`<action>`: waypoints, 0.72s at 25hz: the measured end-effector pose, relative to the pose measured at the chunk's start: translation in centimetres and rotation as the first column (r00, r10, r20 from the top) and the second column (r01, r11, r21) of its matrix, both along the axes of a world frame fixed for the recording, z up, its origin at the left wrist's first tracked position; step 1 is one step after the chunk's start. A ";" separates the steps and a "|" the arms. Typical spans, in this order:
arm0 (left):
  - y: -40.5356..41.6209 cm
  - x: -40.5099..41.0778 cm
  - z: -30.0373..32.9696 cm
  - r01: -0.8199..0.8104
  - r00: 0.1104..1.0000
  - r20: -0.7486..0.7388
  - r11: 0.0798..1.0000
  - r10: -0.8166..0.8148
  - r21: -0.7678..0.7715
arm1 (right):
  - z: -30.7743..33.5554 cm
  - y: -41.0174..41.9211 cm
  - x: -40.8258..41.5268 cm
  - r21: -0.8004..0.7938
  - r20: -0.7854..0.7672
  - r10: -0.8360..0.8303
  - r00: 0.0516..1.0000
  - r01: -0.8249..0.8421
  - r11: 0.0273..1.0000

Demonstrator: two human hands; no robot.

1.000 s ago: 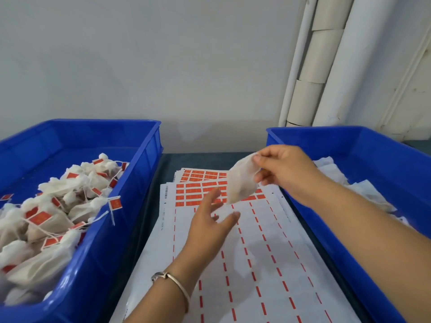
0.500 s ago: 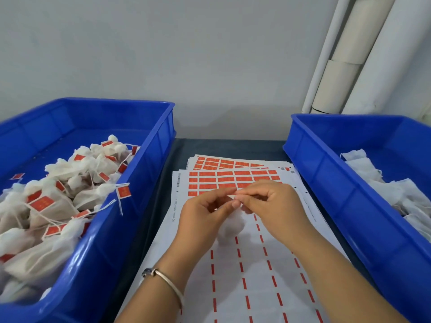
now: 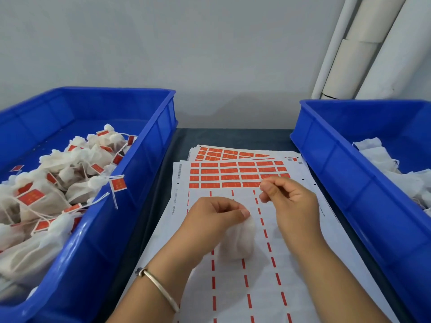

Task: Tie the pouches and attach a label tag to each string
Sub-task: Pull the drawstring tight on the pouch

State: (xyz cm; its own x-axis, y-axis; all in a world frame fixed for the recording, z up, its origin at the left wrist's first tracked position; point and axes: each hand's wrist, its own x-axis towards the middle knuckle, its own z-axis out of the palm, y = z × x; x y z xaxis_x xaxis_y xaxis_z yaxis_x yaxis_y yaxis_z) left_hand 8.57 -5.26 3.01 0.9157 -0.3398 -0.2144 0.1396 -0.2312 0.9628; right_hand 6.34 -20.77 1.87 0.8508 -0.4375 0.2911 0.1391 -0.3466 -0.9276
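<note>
Over label sheet (image 3: pixel 235 264), pouch (image 3: pixel 238 241) hanging neck-up, left hand (image 3: pixel 217 215) pinching

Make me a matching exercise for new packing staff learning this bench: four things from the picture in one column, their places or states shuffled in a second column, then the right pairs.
Things
1. tagged pouches
2. untagged pouches
3. pouch being tied
4. label sheets

Places or states
A. flat on the table between the bins
B. in the left blue bin
C. pinched at its neck by the left hand
D. in the right blue bin

Pairs: 1-B, 2-D, 3-C, 4-A
</note>
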 end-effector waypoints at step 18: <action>0.4 0.1 0.2 -0.220 0.975 -0.142 0.823 0.171 -0.524 | -1.7 2.9 -0.6 -0.083 -0.338 0.402 0.851 -0.452 0.888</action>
State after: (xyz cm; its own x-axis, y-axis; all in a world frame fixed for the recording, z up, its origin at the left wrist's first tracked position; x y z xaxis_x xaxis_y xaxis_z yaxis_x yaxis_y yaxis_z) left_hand 8.64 -4.84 3.16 0.9619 -0.2395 -0.1320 0.2133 0.3552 0.9101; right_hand 5.74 -17.86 0.16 0.9996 0.0182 0.0220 0.0279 -0.4591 -0.8880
